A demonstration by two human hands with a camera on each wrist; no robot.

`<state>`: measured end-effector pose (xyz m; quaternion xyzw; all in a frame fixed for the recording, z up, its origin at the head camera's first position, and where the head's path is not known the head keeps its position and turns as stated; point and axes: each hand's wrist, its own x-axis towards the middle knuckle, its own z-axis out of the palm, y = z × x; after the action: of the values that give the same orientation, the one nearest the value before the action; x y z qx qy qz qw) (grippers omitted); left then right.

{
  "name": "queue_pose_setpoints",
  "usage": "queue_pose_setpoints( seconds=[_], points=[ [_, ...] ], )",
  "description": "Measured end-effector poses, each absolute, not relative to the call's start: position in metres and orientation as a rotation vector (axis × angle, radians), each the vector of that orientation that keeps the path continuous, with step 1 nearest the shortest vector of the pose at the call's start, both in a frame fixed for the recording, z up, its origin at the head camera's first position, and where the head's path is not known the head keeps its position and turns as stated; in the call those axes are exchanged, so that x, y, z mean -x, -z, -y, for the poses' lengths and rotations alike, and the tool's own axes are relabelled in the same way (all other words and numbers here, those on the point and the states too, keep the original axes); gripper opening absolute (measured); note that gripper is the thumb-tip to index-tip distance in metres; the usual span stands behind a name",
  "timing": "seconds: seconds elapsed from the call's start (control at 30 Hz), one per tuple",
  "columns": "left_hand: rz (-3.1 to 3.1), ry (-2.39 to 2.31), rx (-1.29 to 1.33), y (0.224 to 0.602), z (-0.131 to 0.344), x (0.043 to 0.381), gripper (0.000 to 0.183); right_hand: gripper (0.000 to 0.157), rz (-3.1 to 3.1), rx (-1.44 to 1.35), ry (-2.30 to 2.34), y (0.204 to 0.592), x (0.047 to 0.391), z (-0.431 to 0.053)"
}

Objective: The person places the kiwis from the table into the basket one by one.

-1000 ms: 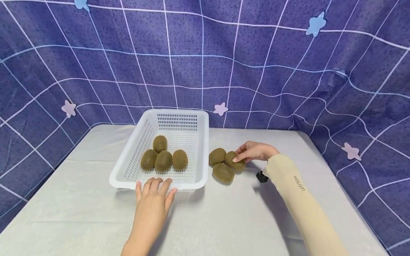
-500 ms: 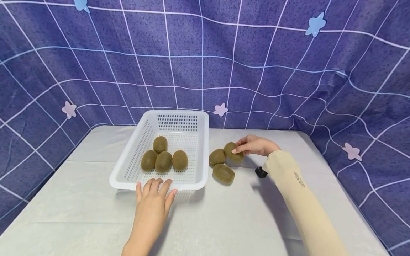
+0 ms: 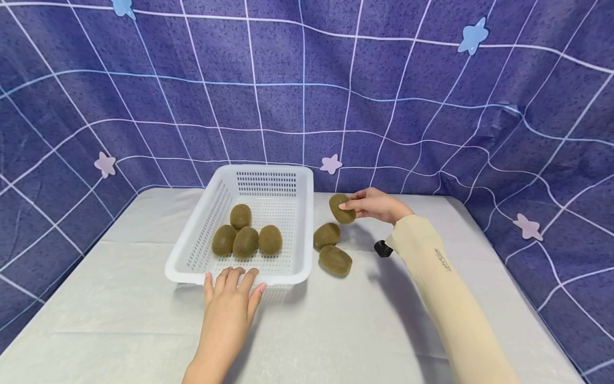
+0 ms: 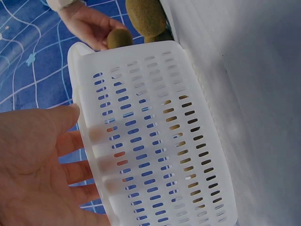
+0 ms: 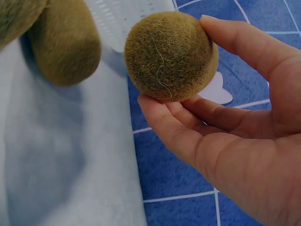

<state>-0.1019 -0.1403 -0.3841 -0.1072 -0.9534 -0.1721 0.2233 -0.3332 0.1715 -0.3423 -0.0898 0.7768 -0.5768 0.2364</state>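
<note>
My right hand (image 3: 379,204) pinches a brown fuzzy kiwi (image 3: 341,208) between thumb and fingertips, raised over the back of the table, right of the basket. Close up in the right wrist view, the kiwi (image 5: 171,56) sits at the fingertips, its blunt end towards the camera. My left hand (image 3: 226,309) holds the near rim of a white slotted plastic basket (image 3: 307,224). In the left wrist view its fingers pass behind the basket wall (image 4: 89,70), with the thumb at the rim. Several kiwis (image 3: 245,242) lie inside the basket, towards its near end.
Two more kiwis, one behind (image 3: 326,236) and one in front (image 3: 335,260), lie on the white-covered table (image 3: 355,330) beside the basket's right wall. A purple-blue grid curtain (image 3: 307,106) with star shapes hangs behind. A small black object (image 3: 382,248) shows at the right cuff.
My right hand has lifted the kiwi off the group on the table and moved it back and slightly left. The left hand and basket have stayed put.
</note>
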Motion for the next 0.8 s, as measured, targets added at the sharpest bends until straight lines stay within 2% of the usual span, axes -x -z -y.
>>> queue_pose_setpoints(
  seconds=[0.27, 0.8],
  points=[
    [2.630, 0.467, 0.297, 0.386, 0.141, 0.102, 0.035, 0.044, -2.102, 0.275, 1.632, 0.325, 0.334, -0.157],
    [2.635, 0.472, 0.293, 0.384, 0.141, 0.102, 0.035, 0.025, -2.155, 0.285, 1.667, 0.298, 0.337, -0.133]
  ],
)
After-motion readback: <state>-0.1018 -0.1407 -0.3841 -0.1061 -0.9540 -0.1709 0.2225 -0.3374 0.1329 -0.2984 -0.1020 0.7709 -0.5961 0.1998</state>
